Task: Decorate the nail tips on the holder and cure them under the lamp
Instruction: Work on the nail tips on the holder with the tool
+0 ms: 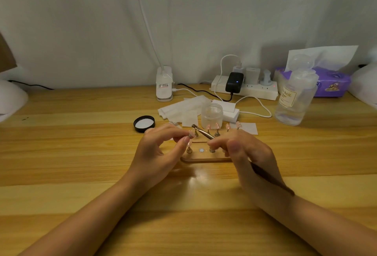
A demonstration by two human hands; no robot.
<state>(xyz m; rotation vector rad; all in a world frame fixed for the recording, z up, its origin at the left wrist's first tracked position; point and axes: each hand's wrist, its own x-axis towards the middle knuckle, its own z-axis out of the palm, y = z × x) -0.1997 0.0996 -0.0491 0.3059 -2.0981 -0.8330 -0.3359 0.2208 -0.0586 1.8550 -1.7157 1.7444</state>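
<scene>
With the left hand (pixel 163 149) pinching a nail tip (pixel 191 134) and the right hand (pixel 244 151) gripping the brush (pixel 203 132), a slip could smear the tip or topple stands on the holder (pixel 204 158).

Holder (pixel 204 158) centre of surface (pixel 81 153); jar (pixel 211 113) behind it, lid (pixel 144 123) left, bottle (pixel 293 96) right (power strip (pixel 255 90) rearmost).

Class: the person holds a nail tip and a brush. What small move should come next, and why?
Probably touch the brush to the nail tip: the left hand pinches the tip up off the holder, and the right hand aims the brush beside it.
</scene>
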